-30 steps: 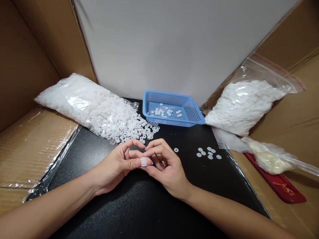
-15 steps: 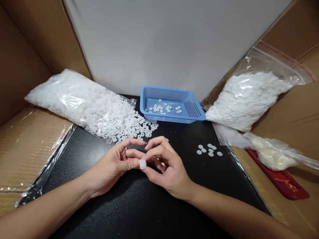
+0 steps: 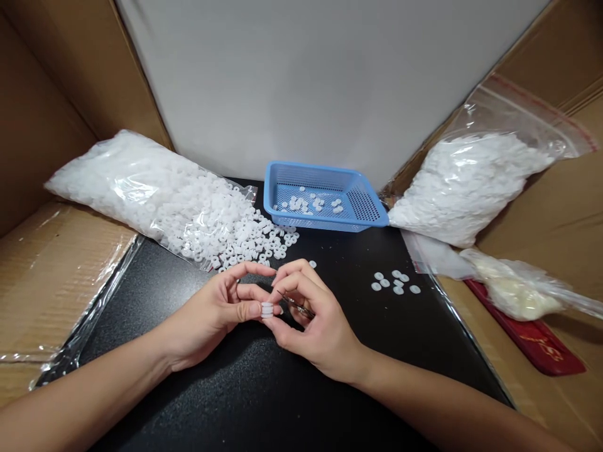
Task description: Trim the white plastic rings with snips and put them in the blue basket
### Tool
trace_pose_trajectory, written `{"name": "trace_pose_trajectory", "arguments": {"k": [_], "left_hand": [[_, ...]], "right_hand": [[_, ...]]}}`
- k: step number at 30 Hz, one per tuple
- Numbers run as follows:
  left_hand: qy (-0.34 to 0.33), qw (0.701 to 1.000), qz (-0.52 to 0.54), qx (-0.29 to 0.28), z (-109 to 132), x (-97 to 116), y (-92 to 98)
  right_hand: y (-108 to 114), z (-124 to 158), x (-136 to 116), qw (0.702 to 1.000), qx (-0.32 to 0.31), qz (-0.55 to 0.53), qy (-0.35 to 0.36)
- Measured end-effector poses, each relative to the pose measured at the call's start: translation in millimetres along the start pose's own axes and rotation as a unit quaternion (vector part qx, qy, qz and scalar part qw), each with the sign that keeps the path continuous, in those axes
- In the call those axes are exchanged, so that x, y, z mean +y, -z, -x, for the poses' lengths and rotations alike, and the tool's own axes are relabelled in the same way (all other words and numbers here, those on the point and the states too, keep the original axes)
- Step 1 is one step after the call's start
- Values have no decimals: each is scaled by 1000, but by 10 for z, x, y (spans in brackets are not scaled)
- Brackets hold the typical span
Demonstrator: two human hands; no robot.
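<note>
Between the fingertips of both hands is a small stack of white plastic discs [image 3: 267, 310]. My left hand [image 3: 235, 301] pinches it from the left with thumb and a finger, the index finger arched above. My right hand [image 3: 311, 314] closes on it from the right, with its thumb under the stack's lower edge. A thin dark metal tool [image 3: 296, 304] lies within the right fingers, its tip pointing up toward the left; its exact kind is hard to see. A single white disc [image 3: 313, 264] lies on the black table [image 3: 211, 402] just beyond the right hand.
A clear bag [image 3: 136, 182] spills white rings [image 3: 264, 242] at left. Behind stands a blue basket [image 3: 330, 221] with several white pieces. Several loose discs [image 3: 398, 282] lie at right, near another filled bag [image 3: 471, 182], a smaller bag [image 3: 522, 295] and a red case [image 3: 541, 351].
The right fingers have shifted slightly, and the metal tool has turned so its tip shows above the stack. Gaps between the stacked discs now show more clearly. The left hand has barely moved.
</note>
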State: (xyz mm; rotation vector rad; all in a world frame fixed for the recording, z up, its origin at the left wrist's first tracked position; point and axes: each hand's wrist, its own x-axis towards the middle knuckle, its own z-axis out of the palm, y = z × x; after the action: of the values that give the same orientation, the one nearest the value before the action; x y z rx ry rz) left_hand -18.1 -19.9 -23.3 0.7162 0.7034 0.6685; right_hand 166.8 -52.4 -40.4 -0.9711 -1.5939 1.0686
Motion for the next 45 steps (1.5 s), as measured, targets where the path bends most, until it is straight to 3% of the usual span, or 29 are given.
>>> {"name": "trace_pose_trajectory", "arguments": {"k": [5, 16, 19, 22, 26, 29, 35, 38, 45], "left_hand": [[-2, 1000, 6, -14, 6, 9, -5], [-9, 997, -73, 19, -11, 30, -11], [-41, 988, -140, 51, -17, 61, 15], [-85, 972, -204, 80, -34, 97, 54], [-125, 964, -203, 115, -65, 129, 100], [-135, 965, -192, 120, -65, 130, 98], [-62, 984, -164, 43, -3, 42, 11], [-30, 989, -146, 9, 13, -7, -11], [-28, 986, -164, -23, 16, 13, -46]], "right_hand": [[-2, 1, -8, 1000, 2, -10, -1], [34, -58, -25, 997, -11, 69, 22], [276, -293, -40, 994, 15, 109, 21], [709, -699, 8, 961, 165, 221, -5], [1112, -1114, 119, 945, 205, 253, -14], [992, -1046, 99, 959, 158, 232, -22], [330, -334, -145, 991, -37, 122, -52], [204, -148, -198, 994, -45, 57, -75], [174, -99, -183, 996, -42, 30, -70]]}}
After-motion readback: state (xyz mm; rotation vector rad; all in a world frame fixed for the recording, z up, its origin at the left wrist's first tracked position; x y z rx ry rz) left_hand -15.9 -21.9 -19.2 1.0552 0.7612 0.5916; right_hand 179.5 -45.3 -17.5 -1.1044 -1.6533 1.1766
